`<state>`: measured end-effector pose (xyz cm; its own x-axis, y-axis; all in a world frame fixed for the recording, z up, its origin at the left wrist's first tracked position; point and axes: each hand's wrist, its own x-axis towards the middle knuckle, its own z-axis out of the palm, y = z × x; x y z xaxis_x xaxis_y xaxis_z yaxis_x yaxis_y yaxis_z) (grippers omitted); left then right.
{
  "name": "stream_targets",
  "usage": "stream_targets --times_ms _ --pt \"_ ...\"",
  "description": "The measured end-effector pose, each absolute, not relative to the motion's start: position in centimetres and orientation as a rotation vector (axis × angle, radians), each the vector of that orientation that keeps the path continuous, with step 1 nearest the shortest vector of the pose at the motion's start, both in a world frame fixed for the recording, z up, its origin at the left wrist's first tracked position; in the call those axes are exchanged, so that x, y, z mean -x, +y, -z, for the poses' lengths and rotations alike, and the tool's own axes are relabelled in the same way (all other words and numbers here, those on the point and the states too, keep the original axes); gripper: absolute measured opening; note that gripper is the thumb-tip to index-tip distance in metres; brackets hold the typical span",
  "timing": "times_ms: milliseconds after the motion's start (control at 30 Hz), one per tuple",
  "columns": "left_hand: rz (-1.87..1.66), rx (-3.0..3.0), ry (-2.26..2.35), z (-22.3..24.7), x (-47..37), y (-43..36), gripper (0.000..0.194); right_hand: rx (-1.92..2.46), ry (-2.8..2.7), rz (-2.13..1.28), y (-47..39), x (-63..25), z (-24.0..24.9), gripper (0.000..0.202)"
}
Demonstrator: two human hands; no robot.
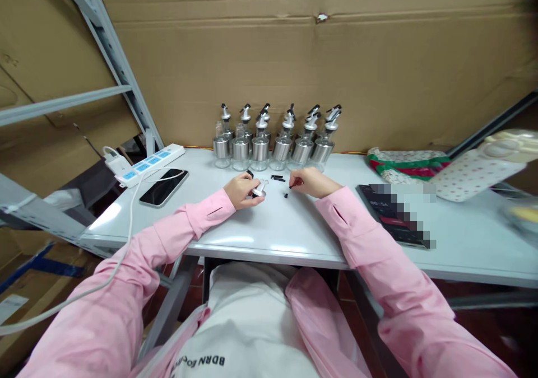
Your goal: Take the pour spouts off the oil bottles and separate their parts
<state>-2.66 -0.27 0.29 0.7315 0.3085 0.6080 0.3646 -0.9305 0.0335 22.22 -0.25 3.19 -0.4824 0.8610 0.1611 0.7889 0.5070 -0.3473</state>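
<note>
My left hand is closed around a silver-and-black bottle pourer, held just above the white table. To its right, my right hand pinches a small black part between thumb and fingertips. Just below those fingertips lies another small black piece. Between the hands, a few short black strips rest on the tabletop. Behind them stand glass bottles with steel sleeves in rows. Most carry silver pourers with black levers; two at the front left have bare glass necks.
On the left are a phone and a white power strip with a cable crossing my left arm. A dark device, a patterned pouch and a dotted white item lie right. Cardboard stands behind the table.
</note>
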Motion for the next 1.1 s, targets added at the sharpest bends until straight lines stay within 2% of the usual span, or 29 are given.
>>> stream_targets --times_ms 300,733,933,1100 --pt "0.991 2.803 -0.524 -0.5 2.9 0.0 0.034 1.495 -2.554 -0.498 -0.1 -21.8 -2.5 0.021" --pt "0.906 2.842 -0.626 -0.4 3.0 0.1 0.042 1.390 -2.568 -0.500 -0.5 -21.2 -2.5 0.009" --pt "0.891 2.819 -0.604 -0.4 2.9 0.1 0.053 1.090 -2.373 -0.257 -1.7 -20.0 -2.9 0.035" --pt "0.833 2.825 -0.636 -0.4 2.9 0.3 0.059 0.743 -2.305 -0.075 -3.4 -17.8 -3.2 0.033"
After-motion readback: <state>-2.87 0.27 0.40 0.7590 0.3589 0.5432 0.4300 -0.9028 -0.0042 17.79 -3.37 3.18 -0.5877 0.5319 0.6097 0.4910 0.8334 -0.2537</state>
